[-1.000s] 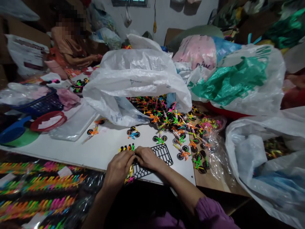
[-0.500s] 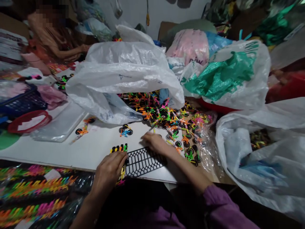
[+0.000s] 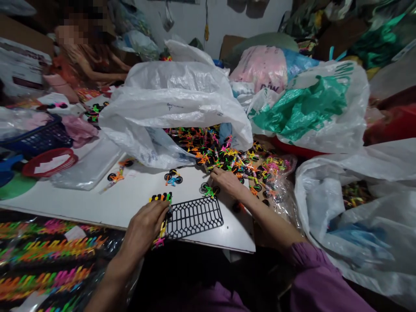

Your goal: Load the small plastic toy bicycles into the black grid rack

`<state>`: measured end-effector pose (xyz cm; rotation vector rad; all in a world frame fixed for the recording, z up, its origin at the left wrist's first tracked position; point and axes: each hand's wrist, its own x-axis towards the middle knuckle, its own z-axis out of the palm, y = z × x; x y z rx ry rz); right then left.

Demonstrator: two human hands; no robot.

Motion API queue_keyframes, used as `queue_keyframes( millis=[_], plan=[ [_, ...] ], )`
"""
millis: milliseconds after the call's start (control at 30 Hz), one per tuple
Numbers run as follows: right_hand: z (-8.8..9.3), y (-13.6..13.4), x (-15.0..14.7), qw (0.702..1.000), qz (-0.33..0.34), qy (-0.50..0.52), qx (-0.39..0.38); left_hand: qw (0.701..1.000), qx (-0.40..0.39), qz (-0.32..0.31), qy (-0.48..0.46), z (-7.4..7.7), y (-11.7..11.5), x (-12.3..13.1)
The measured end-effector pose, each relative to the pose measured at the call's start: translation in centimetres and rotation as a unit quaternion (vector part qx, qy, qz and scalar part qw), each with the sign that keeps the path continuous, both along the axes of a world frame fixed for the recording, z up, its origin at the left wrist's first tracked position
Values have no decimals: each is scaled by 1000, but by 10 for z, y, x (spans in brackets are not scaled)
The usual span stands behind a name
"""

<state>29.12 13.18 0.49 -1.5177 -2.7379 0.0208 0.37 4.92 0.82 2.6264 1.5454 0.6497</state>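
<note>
The left hand [image 3: 143, 229] is clamped on a cluster of plastic toy bicycles [image 3: 160, 198] at the white tabletop's [image 3: 81, 208] front edge, beside a black plastic grid [image 3: 195, 217] — the right hand [image 3: 229, 183], well apart and open, rests against a heap of bicycles [image 3: 224, 162], just beside a single green bicycle [image 3: 208, 189].

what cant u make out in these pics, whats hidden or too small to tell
Head view only:
What the left hand grips: its fingers cover most of the coloured toy pieces.
Under the right hand: the palm hides whatever it touches.
Back of the toy bicycle pile: the white plastic bag covers it.
What the co-worker is handling: that bag hides it.
</note>
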Motion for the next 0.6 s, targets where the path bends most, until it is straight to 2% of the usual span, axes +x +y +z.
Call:
queue_keyframes(
  millis=[167, 400, 500, 600],
  plan=[
    [5, -10, 11, 997, -48, -51, 12, 999, 1, -33, -21, 1, 14, -12],
    [-9, -29, 13, 994, -50, -79, -57, 997, -6, -74, -29, -6, 0, -31],
    [-7, -29, 8, 991, -101, -58, -71, 997, -5, -68, -26, -5, 1, -27],
    [0, -33, -3, 990, -124, 45, -54, 999, 5, -35, -24, -5, 10, -17]
  ],
)
